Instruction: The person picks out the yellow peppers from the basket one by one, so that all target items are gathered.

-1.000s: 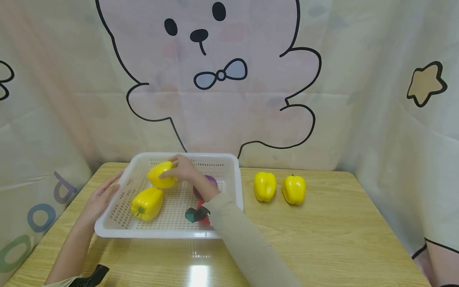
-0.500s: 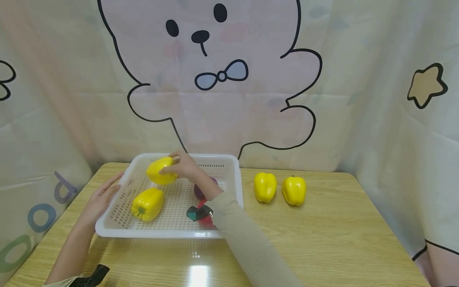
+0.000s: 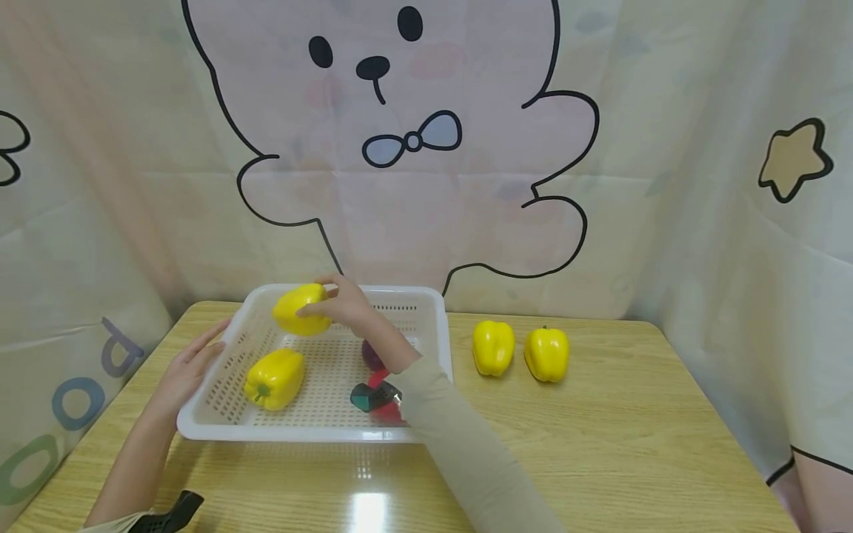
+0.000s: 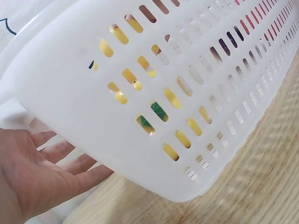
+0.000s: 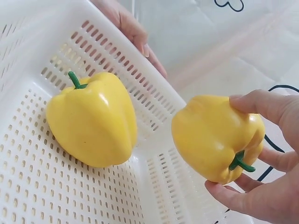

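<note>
Head: right hand (image 3: 349, 303) has a yellow bell pepper (image 3: 300, 309) pinched, up over the far left part of the white perforated basket (image 3: 426, 435). Second yellow bell pepper (image 3: 275, 379) lies in the basket below it, visibly apart. Purple item (image 3: 372, 357) and red item (image 3: 386, 411) are in there too, part-hidden by the right arm; can't identify either. Left pepper (image 3: 493, 348) and right pepper (image 3: 546, 354) sit on the desk (image 3: 633, 414), right of the basket. I read the step as carrying the pinched pepper; can't tell in or out. I'd lift its underside well over the rim before any sideways travel, and mind the sleeve near the red item.

Left wrist: left hand at the basket's end wall, fingers loosely extended, not wrapped round anything. Can't confirm firm contact. I'd use it as a light stop so the basket doesn't slide; no squeezing.

Right wrist: thumb on one side, fingers on the other, green stem (image 5: 242, 162) toward the palm. Skin looks glossy, so I'd expect slip: moderate pressure, wrist level, slow release only once it's supported.
</note>
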Motion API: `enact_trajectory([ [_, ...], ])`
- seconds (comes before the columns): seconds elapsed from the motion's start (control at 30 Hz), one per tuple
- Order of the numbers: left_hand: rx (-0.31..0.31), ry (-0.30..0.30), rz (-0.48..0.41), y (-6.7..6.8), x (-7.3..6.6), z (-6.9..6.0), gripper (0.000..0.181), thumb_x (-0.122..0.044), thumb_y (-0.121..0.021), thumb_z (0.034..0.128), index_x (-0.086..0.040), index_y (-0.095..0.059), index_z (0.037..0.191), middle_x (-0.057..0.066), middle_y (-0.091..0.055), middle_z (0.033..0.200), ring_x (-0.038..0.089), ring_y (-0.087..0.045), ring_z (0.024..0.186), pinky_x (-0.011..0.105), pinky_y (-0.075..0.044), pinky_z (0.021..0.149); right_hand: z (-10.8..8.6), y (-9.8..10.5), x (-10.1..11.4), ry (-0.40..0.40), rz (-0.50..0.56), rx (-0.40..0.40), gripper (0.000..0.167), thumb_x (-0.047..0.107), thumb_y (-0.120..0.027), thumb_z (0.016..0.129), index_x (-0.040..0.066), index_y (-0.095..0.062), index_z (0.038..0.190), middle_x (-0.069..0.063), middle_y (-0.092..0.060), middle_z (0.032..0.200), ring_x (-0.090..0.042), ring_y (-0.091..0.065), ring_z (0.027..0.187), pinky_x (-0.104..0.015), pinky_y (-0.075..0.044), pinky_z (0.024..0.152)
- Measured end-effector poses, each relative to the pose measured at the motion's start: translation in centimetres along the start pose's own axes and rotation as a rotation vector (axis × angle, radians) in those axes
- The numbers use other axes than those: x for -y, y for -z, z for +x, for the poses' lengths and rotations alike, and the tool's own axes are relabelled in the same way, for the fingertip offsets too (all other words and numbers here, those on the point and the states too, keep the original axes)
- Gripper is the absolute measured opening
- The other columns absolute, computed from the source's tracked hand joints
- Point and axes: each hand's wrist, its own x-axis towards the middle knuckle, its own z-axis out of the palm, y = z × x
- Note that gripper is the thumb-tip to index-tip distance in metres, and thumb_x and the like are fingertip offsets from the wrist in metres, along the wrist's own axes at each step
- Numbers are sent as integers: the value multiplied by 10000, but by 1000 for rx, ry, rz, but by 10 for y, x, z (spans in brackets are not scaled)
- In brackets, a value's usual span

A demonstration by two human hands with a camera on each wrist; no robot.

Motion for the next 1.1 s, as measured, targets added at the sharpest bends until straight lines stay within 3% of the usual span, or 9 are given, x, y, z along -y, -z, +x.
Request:
enact_trajectory([
  [0.73, -14, 24, 21, 1, 1, 0, 594, -347, -506, 1133, -283, -292, 1684, -243, -701, 1060, 30, -709, 897, 239, -610, 735, -13, 13, 0, 42, -9, 8, 686, 212, -864, 886, 164, -553, 1495, -168, -525, 1523, -339, -553, 1344, -497, -527, 1085],
  [1.1, -17, 31, 47, 1, -1, 0, 610, -372, -505, 1130, -279, -276, 1688, -252, -700, 1044, 31, -715, 884, 247, -614, 726, -24, 21, 6, 23, 5, 14, 689, 205, -859, 894, 165, -548, 1507, -165, -529, 1520, -302, -615, 1234, -405, -599, 968],
])
